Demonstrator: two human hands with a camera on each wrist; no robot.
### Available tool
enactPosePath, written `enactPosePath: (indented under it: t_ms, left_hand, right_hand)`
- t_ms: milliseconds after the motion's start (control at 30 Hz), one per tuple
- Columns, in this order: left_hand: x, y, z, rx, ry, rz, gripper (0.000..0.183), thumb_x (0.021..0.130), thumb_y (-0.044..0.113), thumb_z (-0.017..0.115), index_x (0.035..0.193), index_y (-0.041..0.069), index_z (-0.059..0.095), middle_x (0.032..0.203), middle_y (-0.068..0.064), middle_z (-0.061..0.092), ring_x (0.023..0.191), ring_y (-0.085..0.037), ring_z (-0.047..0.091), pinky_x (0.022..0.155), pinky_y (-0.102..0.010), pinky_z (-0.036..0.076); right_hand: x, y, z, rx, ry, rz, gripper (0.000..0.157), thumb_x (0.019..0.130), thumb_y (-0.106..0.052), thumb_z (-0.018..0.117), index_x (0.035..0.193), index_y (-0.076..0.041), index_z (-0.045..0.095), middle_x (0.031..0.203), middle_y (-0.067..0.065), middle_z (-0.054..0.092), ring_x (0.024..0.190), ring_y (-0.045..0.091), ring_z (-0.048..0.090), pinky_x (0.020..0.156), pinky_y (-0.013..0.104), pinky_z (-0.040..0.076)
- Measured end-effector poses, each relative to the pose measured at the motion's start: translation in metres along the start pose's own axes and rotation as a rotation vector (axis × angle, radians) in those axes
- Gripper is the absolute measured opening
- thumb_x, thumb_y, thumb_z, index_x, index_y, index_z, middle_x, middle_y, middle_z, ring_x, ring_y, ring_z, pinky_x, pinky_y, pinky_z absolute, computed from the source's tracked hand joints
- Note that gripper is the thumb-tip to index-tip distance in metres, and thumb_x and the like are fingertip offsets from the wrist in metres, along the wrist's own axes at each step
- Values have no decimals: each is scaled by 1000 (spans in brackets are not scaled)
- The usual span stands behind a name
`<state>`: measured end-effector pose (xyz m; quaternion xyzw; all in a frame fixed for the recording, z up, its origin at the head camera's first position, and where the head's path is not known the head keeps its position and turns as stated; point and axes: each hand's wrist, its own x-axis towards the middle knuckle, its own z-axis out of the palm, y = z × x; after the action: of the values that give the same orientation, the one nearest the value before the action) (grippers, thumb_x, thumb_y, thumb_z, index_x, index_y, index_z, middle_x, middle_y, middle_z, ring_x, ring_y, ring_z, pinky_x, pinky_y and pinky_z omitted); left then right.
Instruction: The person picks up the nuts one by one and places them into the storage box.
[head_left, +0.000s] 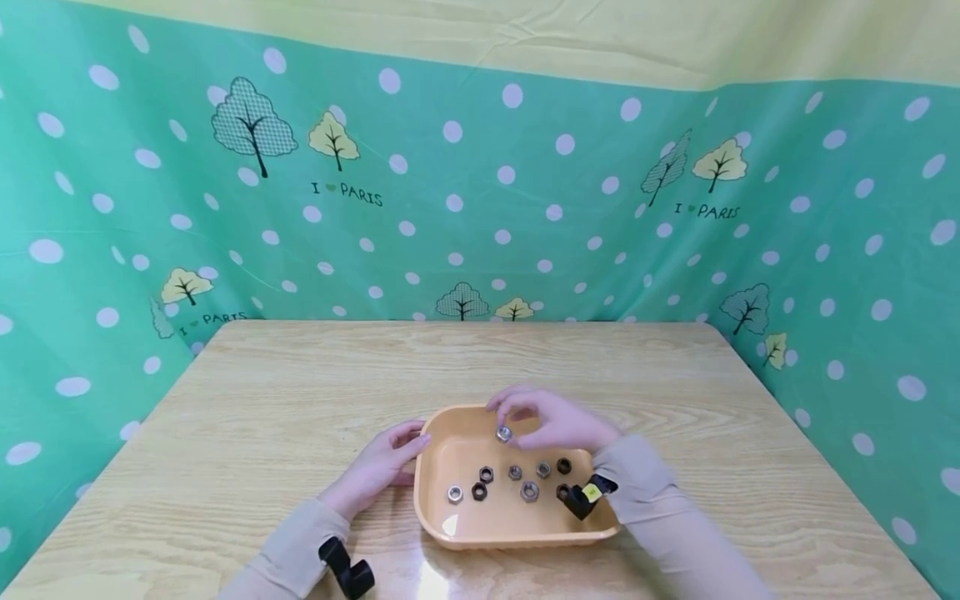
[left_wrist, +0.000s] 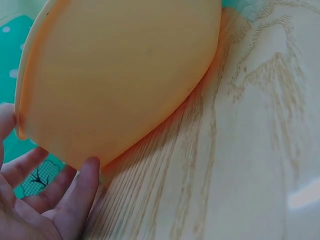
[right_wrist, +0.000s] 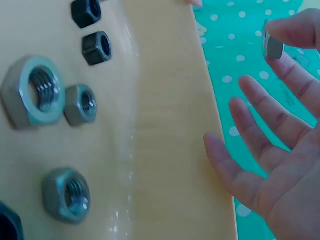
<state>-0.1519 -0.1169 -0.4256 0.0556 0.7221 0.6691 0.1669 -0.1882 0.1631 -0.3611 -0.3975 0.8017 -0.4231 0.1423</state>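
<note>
A peach-orange plastic tray [head_left: 495,527] stands before me with several hex nuts inside. My right hand [head_left: 558,421] is over its far side and pinches a silver hex nut [head_left: 504,434] between thumb and index finger. In the right wrist view that nut [right_wrist: 273,42] is seen edge-on, the other fingers spread. At the tray's left end my left hand [head_left: 382,462] holds it, thumb at the rim and fingers along the outer wall. In the tray lie silver nuts, one larger [head_left: 529,492], and black ones [head_left: 479,491].
The tray rests on a light wood-grain table [head_left: 300,400]. A green dotted curtain [head_left: 480,183] with printed trees surrounds the table's back and sides. Black wrist mounts sit on both sleeves, the right one [head_left: 581,500] overlapping the tray's right end in the head view.
</note>
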Motion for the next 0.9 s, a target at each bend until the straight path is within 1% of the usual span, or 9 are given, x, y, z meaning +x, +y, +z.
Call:
enactPosePath:
  t_ms: [100, 167, 367, 500, 600, 667, 733, 800, 900]
  left_hand:
    - [-1, 2, 0, 19, 4, 3, 56, 97, 27, 53, 138, -7, 37, 132, -30, 45, 102, -27, 63, 79, -41, 58]
    - [-1, 3, 1, 29, 9, 5, 56, 96, 28, 53, 138, -7, 38, 130, -29, 46, 100, -26, 63, 78, -41, 58]
    - [0, 4, 1, 38, 24, -3, 52, 96, 25, 54, 137, -5, 40, 125, -26, 49, 96, -23, 64, 76, -40, 59]
    - [0, 5, 2, 46, 52, -13, 51, 96, 23, 54, 136, -5, 41, 126, -26, 49, 97, -25, 64, 75, -40, 59]
    - [0, 5, 2, 48, 57, -15, 51, 96, 22, 54, 136, -6, 41, 127, -28, 48, 98, -27, 63, 75, -40, 59]
    - [1, 5, 2, 47, 59, -14, 51, 96, 22, 54, 136, -6, 40, 128, -28, 48, 98, -27, 64, 75, -40, 59]
    - [1, 4, 3, 44, 58, -15, 51, 96, 22, 54, 136, -6, 40, 129, -29, 47, 98, -28, 64, 75, -40, 59]
    - [1, 4, 3, 44, 60, -20, 51, 96, 22, 54, 136, -5, 40, 129, -29, 47, 97, -28, 64, 75, -40, 59]
    - [-1, 5, 3, 48, 58, -23, 52, 96, 23, 54, 137, -5, 40, 130, -29, 47, 97, -28, 65, 75, -40, 59]
  right_hand:
    - [4, 0, 5, 12, -30, 14, 14, 81, -5, 67, 93, -13, 63, 131, 16, 54, 123, 31, 49, 104, 46, 43]
    - [7, 0, 9, -4, -45, 26, 14, 81, -7, 67, 91, -14, 62, 131, 14, 54, 122, 27, 49, 104, 44, 43]
    - [14, 1, 20, -54, -109, 38, 14, 79, -7, 67, 92, -13, 63, 128, 12, 56, 119, 23, 51, 103, 41, 44]
    - [17, 3, 27, -65, -158, 51, 17, 79, -6, 66, 95, -11, 64, 125, 10, 58, 117, 18, 52, 103, 38, 44]
    - [20, 5, 31, -107, -187, 35, 18, 79, -7, 68, 97, -10, 65, 121, 9, 60, 114, 15, 53, 103, 33, 44]
    - [22, 7, 33, -139, -191, 25, 19, 79, -8, 69, 97, -11, 66, 118, 8, 61, 112, 11, 53, 103, 30, 44]
    - [23, 9, 36, -167, -186, 5, 18, 79, -8, 69, 96, -11, 66, 116, 8, 62, 109, 11, 54, 101, 29, 44]
    - [25, 9, 39, -184, -171, 10, 18, 77, -7, 70, 95, -12, 65, 114, 6, 62, 105, 10, 54, 98, 28, 45]
    - [27, 5, 42, -214, -137, 24, 18, 76, -6, 70, 92, -11, 65, 107, 4, 62, 98, 15, 55, 91, 28, 48]
